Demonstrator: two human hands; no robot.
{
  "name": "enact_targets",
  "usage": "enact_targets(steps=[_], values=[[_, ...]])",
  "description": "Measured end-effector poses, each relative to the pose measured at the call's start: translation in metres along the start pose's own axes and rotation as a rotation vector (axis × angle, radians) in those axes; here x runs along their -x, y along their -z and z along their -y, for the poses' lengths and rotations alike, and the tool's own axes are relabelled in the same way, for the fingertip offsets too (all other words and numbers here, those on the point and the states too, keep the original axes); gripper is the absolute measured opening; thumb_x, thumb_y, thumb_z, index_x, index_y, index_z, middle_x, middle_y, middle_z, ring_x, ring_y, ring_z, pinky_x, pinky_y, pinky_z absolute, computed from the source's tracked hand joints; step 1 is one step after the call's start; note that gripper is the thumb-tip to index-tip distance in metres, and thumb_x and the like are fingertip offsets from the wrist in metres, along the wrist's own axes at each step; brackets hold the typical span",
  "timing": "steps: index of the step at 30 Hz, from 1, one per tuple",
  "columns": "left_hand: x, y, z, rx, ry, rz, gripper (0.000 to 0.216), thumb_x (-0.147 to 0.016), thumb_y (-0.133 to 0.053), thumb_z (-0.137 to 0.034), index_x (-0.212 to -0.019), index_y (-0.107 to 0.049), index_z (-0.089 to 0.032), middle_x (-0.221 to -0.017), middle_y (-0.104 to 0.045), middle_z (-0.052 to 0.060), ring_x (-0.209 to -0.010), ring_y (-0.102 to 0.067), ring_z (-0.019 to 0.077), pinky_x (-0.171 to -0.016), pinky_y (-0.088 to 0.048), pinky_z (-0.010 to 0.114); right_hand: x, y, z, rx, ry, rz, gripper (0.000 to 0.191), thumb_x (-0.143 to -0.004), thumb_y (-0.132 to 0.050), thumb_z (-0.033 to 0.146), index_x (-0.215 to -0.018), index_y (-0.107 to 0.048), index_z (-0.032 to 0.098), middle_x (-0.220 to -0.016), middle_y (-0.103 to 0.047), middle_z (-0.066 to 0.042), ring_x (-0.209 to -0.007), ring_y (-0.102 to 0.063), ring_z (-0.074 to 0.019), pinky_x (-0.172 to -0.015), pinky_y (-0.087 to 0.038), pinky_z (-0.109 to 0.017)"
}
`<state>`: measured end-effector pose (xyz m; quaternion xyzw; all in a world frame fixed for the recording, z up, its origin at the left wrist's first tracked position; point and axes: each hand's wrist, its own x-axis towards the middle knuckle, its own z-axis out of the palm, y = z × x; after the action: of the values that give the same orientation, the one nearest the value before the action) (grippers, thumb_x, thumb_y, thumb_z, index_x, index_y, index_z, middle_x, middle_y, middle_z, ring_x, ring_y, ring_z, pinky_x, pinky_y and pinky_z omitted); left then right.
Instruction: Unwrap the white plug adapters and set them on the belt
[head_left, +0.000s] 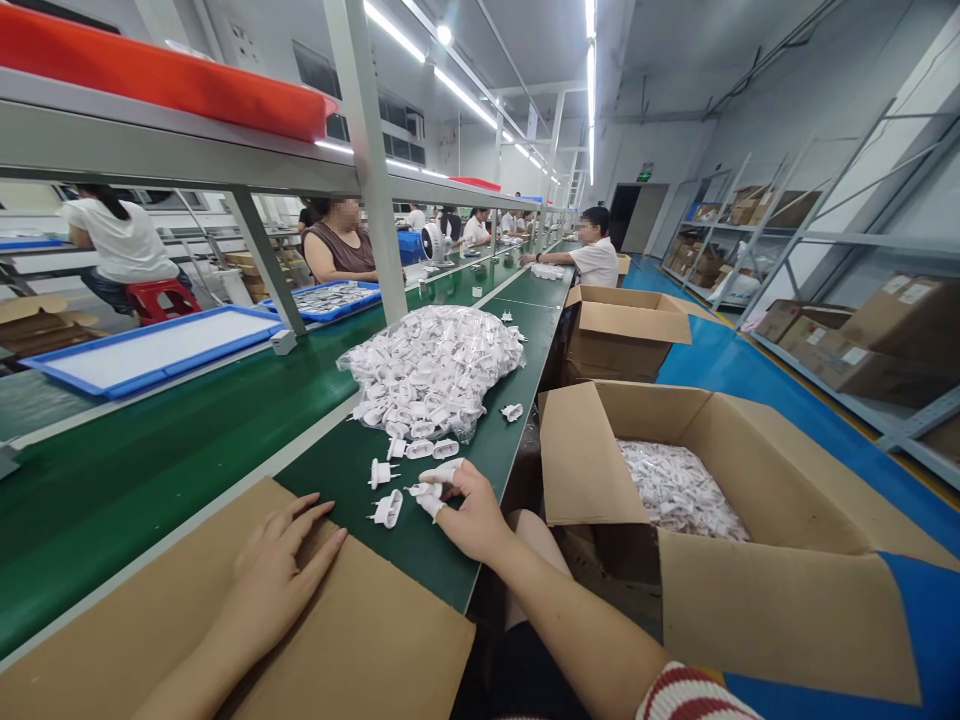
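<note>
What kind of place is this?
Probably a factory: there's a long green workbench, a clear plastic bag of white plastic plug-like parts, and an open brown cardboard box alongside.

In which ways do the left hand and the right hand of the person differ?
The left hand rests with fingers spread on the brown cardboard, while the right hand pinches a small white plug piece over the green table top.
The left hand's fingers look bare; the right hand has white covers on its thumb and a finger.
Both wrists are bare.
</note>
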<state>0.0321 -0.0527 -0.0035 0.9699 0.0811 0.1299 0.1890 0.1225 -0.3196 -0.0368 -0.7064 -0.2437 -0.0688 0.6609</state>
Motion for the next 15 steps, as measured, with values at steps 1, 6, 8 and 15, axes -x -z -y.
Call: enact_targets(steps=[1, 6, 8, 15], values=[[-0.0002, -0.0006, 0.0011, 0.002, -0.007, -0.005, 0.059, -0.093, -0.047, -0.067, -0.129, -0.073, -0.029, -0.151, -0.063, 0.01, -0.142, -0.054, 0.0415, -0.118, -0.045, 0.066, -0.0001, 0.0003, 0.0003, 0.005, 0.004, 0.005, 0.026, -0.083, -0.075, 0.022, -0.108, -0.082, 0.024, -0.102, -0.067, -0.006, -0.083, -0.07, -0.0178, -0.079, -0.063, -0.034], [-0.0001, -0.0017, 0.0034, 0.015, -0.013, 0.003, 0.06, -0.093, -0.048, -0.066, -0.13, -0.073, -0.026, -0.15, -0.063, 0.012, -0.141, -0.054, 0.0417, -0.117, -0.045, 0.067, -0.0003, 0.0015, 0.0021, 0.006, 0.015, 0.009, 0.024, -0.083, -0.075, 0.022, -0.106, -0.082, 0.023, -0.102, -0.068, -0.006, -0.083, -0.069, -0.0178, -0.079, -0.063, -0.034], [0.0002, -0.0013, 0.0027, 0.013, -0.007, 0.011, 0.06, -0.093, -0.049, -0.065, -0.131, -0.073, -0.026, -0.151, -0.062, 0.011, -0.141, -0.054, 0.0409, -0.118, -0.044, 0.068, -0.0002, 0.0016, 0.002, -0.008, 0.015, 0.011, 0.023, -0.082, -0.075, 0.023, -0.105, -0.082, 0.023, -0.102, -0.068, -0.006, -0.084, -0.07, -0.018, -0.08, -0.063, -0.034], [0.0, -0.001, 0.0003, 0.006, -0.011, 0.007, 0.062, -0.093, -0.046, -0.067, -0.13, -0.073, -0.026, -0.149, -0.064, 0.012, -0.142, -0.054, 0.0428, -0.118, -0.045, 0.069, -0.0004, 0.0007, 0.0008, -0.081, -0.034, 0.024, 0.021, -0.078, -0.082, 0.026, -0.099, -0.082, 0.023, -0.102, -0.069, -0.005, -0.085, -0.07, -0.0179, -0.08, -0.064, -0.033]])
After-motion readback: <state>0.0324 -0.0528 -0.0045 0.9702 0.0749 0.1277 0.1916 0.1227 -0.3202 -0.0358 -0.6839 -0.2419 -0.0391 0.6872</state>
